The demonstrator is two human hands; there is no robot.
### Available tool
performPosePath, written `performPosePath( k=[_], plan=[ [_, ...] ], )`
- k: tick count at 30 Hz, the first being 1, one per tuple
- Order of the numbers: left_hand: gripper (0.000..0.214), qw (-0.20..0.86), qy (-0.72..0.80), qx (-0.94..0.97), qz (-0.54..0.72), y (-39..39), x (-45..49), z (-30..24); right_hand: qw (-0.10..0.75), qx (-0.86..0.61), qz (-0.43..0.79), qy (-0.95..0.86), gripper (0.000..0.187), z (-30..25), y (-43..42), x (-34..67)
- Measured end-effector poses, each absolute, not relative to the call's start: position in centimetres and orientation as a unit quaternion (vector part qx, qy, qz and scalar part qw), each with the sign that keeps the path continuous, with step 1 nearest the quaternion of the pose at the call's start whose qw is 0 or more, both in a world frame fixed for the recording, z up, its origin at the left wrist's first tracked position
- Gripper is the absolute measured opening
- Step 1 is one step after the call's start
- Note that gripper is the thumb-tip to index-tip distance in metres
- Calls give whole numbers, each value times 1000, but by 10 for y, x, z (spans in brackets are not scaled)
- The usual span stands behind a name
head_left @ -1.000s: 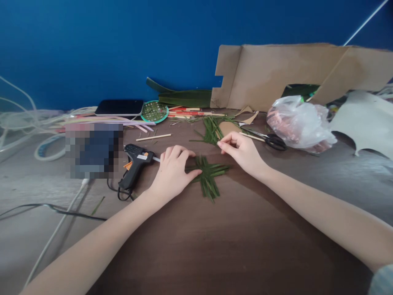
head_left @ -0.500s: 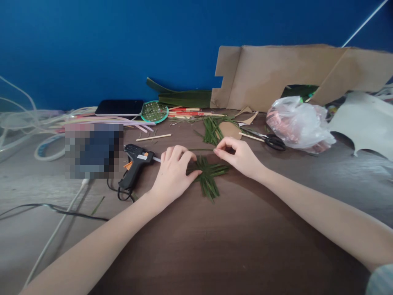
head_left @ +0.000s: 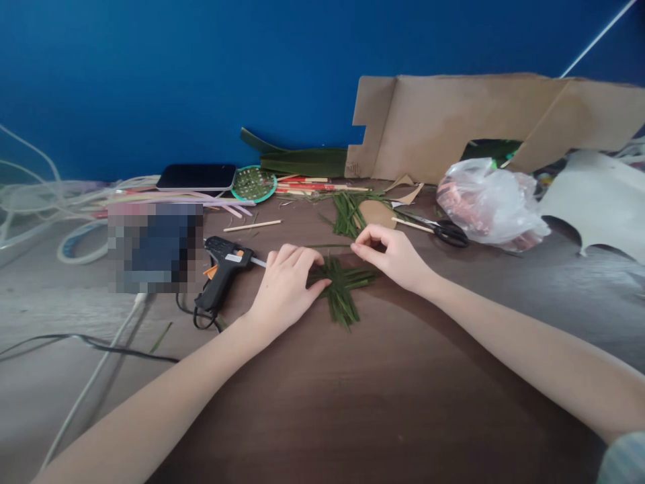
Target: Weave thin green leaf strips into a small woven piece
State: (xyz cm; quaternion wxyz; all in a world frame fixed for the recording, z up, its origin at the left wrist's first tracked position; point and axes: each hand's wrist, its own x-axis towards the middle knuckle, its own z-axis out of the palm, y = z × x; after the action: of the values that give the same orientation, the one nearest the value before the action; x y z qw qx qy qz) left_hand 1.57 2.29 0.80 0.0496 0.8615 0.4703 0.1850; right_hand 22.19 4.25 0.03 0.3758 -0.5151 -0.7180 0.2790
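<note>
A small mat of crossed green leaf strips (head_left: 344, 289) lies on the brown table. My left hand (head_left: 286, 286) rests on its left side, fingers pressed flat against the strips. My right hand (head_left: 393, 255) hovers at the mat's upper right edge and pinches one thin green strip (head_left: 330, 245) that runs left from thumb and forefinger. Just behind, a loose pile of cut green strips (head_left: 347, 212) lies beside an oval cardboard piece (head_left: 377, 213).
A black glue gun (head_left: 222, 269) lies left of my left hand, its cord trailing. Scissors (head_left: 443, 230), a plastic bag (head_left: 491, 202), cut cardboard (head_left: 453, 121), long leaves (head_left: 302, 160), a phone (head_left: 196, 176), a round green disc (head_left: 253, 183), sticks and cables line the back and left.
My right hand has come from the loose pile toward the mat, bringing a thin strip with it. My left hand stays on the mat, shifted slightly.
</note>
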Motion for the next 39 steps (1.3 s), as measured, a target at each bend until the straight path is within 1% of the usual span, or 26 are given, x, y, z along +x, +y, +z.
performPosePath(
  k=[5,14,19,27,32,39],
  plan=[
    [19,45,478,857,188,23,17,7,375,-513,278,-720,16,0,43,222],
    [25,123,516,823,202,22,19,8,375,-517,281,-716,16,0,43,222],
    [27,138,520,817,208,22,19,9,371,-518,282,-717,15,1,42,222],
    [27,126,521,818,209,21,21,10,373,-519,288,-713,15,1,42,222],
    [28,100,508,828,214,21,20,8,375,-496,284,-730,14,1,41,222],
    [28,71,481,844,225,20,20,6,350,-479,299,-747,13,2,40,223]
  ],
)
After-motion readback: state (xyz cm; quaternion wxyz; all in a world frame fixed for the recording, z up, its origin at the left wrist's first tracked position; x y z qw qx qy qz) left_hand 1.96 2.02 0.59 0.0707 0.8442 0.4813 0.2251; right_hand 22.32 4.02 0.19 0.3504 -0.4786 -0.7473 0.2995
